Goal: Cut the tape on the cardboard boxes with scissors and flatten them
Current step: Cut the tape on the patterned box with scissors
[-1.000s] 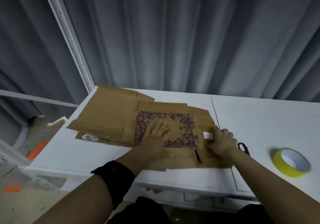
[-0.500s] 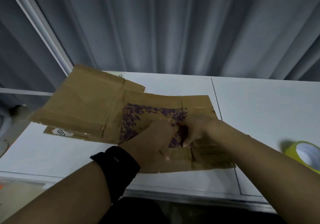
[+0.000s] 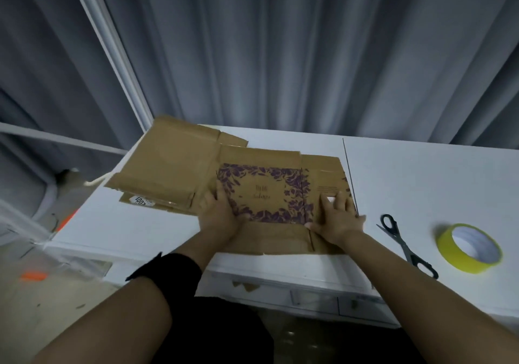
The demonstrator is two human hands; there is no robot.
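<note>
Your left hand (image 3: 219, 217) and right hand (image 3: 338, 219) lie flat and apart, fingers spread, pressing on the two ends of the flattened cardboard box (image 3: 266, 192) with the purple leaf print. It lies at the near edge of the smooth white table (image 3: 421, 172), overlapping plain brown flattened cardboard (image 3: 168, 164) on its left. Black-handled scissors (image 3: 404, 244) and a yellow tape roll (image 3: 469, 248) lie to your right, with a grey pleated curtain (image 3: 280, 54) behind.

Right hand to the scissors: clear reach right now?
Probably yes. The scissors lie on bare table just right of the right hand, nothing between; the hand only has to leave the cardboard.
</note>
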